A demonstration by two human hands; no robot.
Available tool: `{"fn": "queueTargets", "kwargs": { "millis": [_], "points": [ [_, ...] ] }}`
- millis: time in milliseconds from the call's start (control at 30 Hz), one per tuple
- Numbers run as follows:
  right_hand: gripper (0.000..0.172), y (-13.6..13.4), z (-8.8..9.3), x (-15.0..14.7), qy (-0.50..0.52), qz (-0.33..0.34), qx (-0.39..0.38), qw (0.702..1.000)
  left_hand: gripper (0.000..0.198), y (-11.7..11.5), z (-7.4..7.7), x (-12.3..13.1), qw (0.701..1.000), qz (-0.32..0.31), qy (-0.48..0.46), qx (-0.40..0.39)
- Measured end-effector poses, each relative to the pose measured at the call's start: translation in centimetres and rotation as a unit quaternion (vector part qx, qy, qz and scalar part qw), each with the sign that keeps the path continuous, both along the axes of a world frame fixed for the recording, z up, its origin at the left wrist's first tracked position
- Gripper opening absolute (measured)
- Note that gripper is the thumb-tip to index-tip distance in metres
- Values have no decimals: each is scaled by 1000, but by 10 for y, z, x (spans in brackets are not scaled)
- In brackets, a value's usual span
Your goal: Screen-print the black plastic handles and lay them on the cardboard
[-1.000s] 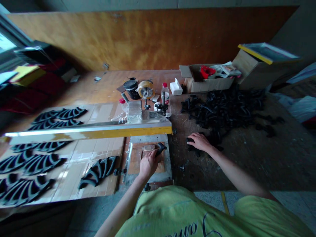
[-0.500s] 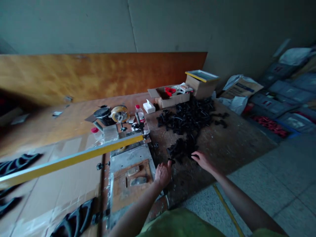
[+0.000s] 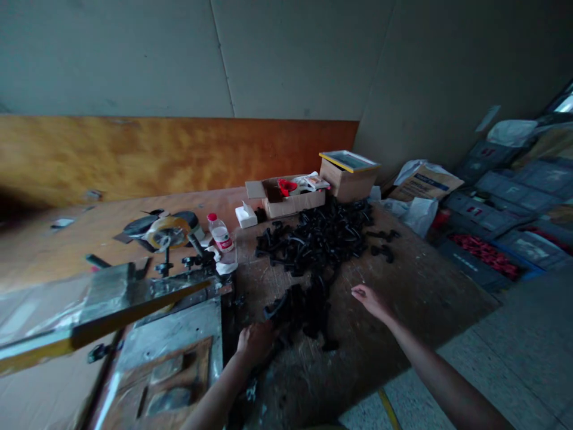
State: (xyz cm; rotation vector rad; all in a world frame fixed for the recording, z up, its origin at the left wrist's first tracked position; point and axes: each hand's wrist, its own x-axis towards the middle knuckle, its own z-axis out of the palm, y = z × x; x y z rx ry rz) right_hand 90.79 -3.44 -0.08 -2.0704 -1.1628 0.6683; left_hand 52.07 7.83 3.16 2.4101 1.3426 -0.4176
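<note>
My left hand [image 3: 256,341] is at the left edge of a small cluster of black curved parts [image 3: 308,304], its fingers curled against them. Those fingertips are dark and blurred, so what they grip cannot be made out. To the right of the cluster, my right hand [image 3: 370,298] hovers over the worn brown tabletop with thumb and fingers pinched together. Anything between those fingertips is too small to name. Behind the cluster spreads a larger heap of similar black parts [image 3: 313,236], and a few loose ones [image 3: 382,252] lie to its right.
On the left is a metal plate fixture [image 3: 179,325] with a yellow-edged bar [image 3: 138,316] across it. Behind stand a red-capped bottle [image 3: 220,233], a tissue pack [image 3: 246,216], an open carton [image 3: 293,206] and a box [image 3: 349,182]. Grey crates [image 3: 505,200] are stacked at right.
My view has swung right and closer to the heap. My left hand has shifted left along the small cluster; my right hand is now farther from the cluster, with its fingers drawn together.
</note>
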Motion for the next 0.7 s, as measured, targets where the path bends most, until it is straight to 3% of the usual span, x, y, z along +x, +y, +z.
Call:
{"fn": "queueTargets", "kwargs": {
  "millis": [167,300,433,567,700],
  "points": [
    [16,70,6,94,-44,-21,4,999,33,75,8,50,996,60,-53,24],
    [26,135,11,157,-81,-52,-3,995,37,153,16,99,987,78,-113,77],
    [40,192,4,208,-106,-87,-26,990,45,236,19,148,981,96,-124,117],
    [57,235,-18,252,-156,-135,-76,976,53,308,8,190,980,110,-112,123],
    [69,267,-44,283,-179,-162,-82,967,61,360,-17,218,986,118,-86,85]
  ]
}}
